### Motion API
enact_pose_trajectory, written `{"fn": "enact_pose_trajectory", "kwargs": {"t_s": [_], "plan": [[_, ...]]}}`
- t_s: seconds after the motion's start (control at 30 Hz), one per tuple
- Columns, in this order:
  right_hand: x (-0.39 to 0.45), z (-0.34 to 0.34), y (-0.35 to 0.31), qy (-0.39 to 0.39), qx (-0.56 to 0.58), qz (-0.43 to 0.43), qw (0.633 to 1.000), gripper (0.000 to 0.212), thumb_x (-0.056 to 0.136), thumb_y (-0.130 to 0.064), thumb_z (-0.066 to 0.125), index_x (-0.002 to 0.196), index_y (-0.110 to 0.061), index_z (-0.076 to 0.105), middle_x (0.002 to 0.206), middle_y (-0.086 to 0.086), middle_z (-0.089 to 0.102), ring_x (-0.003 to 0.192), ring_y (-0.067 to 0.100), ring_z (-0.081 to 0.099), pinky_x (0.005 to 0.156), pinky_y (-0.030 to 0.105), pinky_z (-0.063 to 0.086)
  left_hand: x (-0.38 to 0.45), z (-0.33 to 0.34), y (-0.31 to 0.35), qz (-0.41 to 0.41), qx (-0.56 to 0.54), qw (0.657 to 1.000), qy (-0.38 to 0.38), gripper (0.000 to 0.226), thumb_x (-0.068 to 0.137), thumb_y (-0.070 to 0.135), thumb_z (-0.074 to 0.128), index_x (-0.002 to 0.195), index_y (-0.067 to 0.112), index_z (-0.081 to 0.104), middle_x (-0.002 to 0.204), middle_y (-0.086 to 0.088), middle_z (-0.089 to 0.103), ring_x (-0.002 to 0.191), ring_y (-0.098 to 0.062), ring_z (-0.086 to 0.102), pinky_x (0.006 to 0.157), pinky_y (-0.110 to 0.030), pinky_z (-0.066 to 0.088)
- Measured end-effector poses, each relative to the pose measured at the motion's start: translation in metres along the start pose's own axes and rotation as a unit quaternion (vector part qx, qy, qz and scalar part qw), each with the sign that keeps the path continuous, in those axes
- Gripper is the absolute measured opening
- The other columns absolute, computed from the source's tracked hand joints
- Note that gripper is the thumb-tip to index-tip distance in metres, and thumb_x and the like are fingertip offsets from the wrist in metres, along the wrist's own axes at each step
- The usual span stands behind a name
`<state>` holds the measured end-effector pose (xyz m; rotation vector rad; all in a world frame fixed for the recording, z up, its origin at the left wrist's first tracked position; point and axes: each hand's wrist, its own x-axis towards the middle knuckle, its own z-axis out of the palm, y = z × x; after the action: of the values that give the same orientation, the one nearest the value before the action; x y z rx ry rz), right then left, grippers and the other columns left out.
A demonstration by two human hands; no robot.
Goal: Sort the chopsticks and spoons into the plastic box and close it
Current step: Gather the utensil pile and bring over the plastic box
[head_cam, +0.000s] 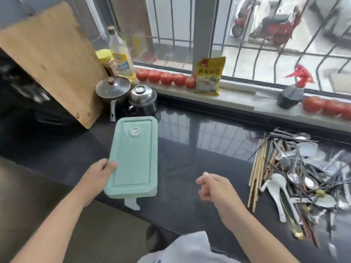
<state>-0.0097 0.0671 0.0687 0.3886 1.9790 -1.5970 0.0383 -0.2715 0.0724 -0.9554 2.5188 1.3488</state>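
Observation:
A mint-green plastic box (134, 160) with its lid on lies on the dark countertop (199, 141), its near end over the counter's front edge. My left hand (97, 176) grips the box's left near side, thumb on the lid. My right hand (214, 186) hovers to the right of the box with loosely curled fingers, holding nothing. At the right lies a jumbled pile of chopsticks (256, 173) and metal and white spoons (275, 188).
A wooden cutting board (51, 59) leans at the back left. A lidded pot (113, 88) and a steel kettle (142, 99) stand behind the box. On the sill are tomatoes (165, 77), a yellow packet (209, 75), oil bottles (119, 54) and a spray bottle (292, 92).

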Motion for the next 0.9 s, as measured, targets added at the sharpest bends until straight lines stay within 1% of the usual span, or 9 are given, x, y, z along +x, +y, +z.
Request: {"fn": "enact_pose_trajectory", "kwargs": {"t_s": [0.13, 0.2, 0.27, 0.37, 0.43, 0.5, 0.63, 0.77, 0.9], "plan": [[0.013, 0.084, -0.027, 0.03, 0.059, 0.012, 0.998, 0.027, 0.1, -0.01, 0.052, 0.097, -0.019, 0.077, 0.067, -0.001, 0.066, 0.084, 0.021, 0.069, 0.095, 0.035, 0.051, 0.035, -0.039, -0.022, 0.012, -0.006, 0.998, -0.067, 0.028, 0.106, 0.04, 0.052, 0.092, 0.021, 0.068, 0.083, 0.02, 0.074, 0.082, -0.009, 0.068, 0.07, -0.032, 0.047], [0.015, 0.105, -0.039, 0.04, 0.146, 0.017, 0.988, 0.031, 0.099, 0.0, 0.05, 0.103, -0.014, 0.077, 0.069, 0.002, 0.068, 0.075, 0.014, 0.067, 0.102, 0.032, 0.05, 0.052, -0.045, -0.022, 0.025, 0.002, 0.996, -0.09, 0.029, 0.105, 0.039, 0.054, 0.089, 0.018, 0.065, 0.079, 0.015, 0.073, 0.079, -0.011, 0.066, 0.069, -0.032, 0.046], [0.016, 0.113, -0.049, 0.031, 0.27, 0.024, 0.962, 0.031, 0.098, 0.006, 0.046, 0.11, -0.001, 0.074, 0.068, 0.006, 0.059, 0.063, 0.013, 0.057, 0.097, 0.031, 0.05, 0.066, -0.042, -0.023, 0.032, 0.024, 0.994, -0.097, 0.032, 0.103, 0.042, 0.056, 0.089, 0.015, 0.061, 0.083, 0.002, 0.071, 0.078, -0.015, 0.064, 0.069, -0.034, 0.045], [0.022, 0.118, -0.052, 0.024, 0.364, 0.032, 0.931, 0.031, 0.099, 0.004, 0.043, 0.116, 0.002, 0.069, 0.063, 0.004, 0.044, 0.061, 0.015, 0.048, 0.083, 0.031, 0.049, 0.075, -0.031, -0.027, 0.033, 0.071, 0.995, -0.065, 0.026, 0.102, 0.043, 0.054, 0.094, 0.019, 0.058, 0.093, 0.002, 0.066, 0.082, -0.015, 0.061, 0.067, -0.035, 0.044], [0.027, 0.127, -0.049, 0.058, 0.283, 0.042, 0.956, 0.033, 0.102, 0.0, 0.041, 0.113, -0.005, 0.071, 0.062, 0.003, 0.045, 0.061, 0.016, 0.047, 0.073, 0.031, 0.048, 0.073, -0.026, -0.03, 0.038, 0.064, 0.997, -0.013, 0.022, 0.1, 0.044, 0.055, 0.101, 0.023, 0.059, 0.105, 0.002, 0.061, 0.09, -0.017, 0.061, 0.074, -0.038, 0.048], [0.03, 0.141, -0.045, 0.075, 0.129, 0.043, 0.988, 0.03, 0.103, -0.006, 0.043, 0.113, -0.012, 0.07, 0.071, 0.002, 0.054, 0.062, 0.016, 0.052, 0.067, 0.03, 0.05, 0.066, -0.023, -0.03, 0.038, 0.063, 0.997, 0.027, 0.021, 0.099, 0.042, 0.055, 0.108, 0.024, 0.06, 0.111, 0.001, 0.053, 0.091, -0.018, 0.058, 0.076, -0.038, 0.047], [0.035, 0.179, -0.033, 0.003, -0.014, 0.087, 0.996, 0.018, 0.099, -0.03, 0.059, 0.115, -0.021, 0.059, 0.111, -0.002, 0.066, 0.092, 0.017, 0.069, 0.084, 0.034, 0.061, 0.063, -0.023, -0.032, 0.034, 0.066, 0.997, 0.008, 0.018, 0.101, 0.033, 0.051, 0.115, 0.025, 0.059, 0.112, 0.001, 0.057, 0.094, -0.019, 0.058, 0.079, -0.039, 0.049], [0.046, 0.205, -0.026, 0.045, -0.084, 0.038, 0.995, 0.01, 0.092, -0.03, 0.065, 0.1, -0.023, 0.063, 0.1, -0.006, 0.071, 0.093, 0.015, 0.07, 0.086, 0.042, 0.061, 0.071, -0.034, -0.035, 0.009, 0.08, 0.997, -0.009, 0.013, 0.1, 0.031, 0.054, 0.109, 0.025, 0.062, 0.104, 0.007, 0.066, 0.098, -0.019, 0.062, 0.083, -0.04, 0.053], [0.055, 0.214, -0.042, 0.096, -0.134, 0.014, 0.986, 0.009, 0.091, -0.028, 0.061, 0.095, -0.021, 0.066, 0.095, -0.008, 0.069, 0.087, 0.014, 0.067, 0.07, 0.032, 0.055, 0.075, -0.035, -0.029, 0.003, 0.113, 0.993, 0.016, 0.012, 0.102, 0.031, 0.05, 0.107, 0.024, 0.058, 0.098, 0.007, 0.064, 0.089, -0.018, 0.06, 0.074, -0.038, 0.049]]}}
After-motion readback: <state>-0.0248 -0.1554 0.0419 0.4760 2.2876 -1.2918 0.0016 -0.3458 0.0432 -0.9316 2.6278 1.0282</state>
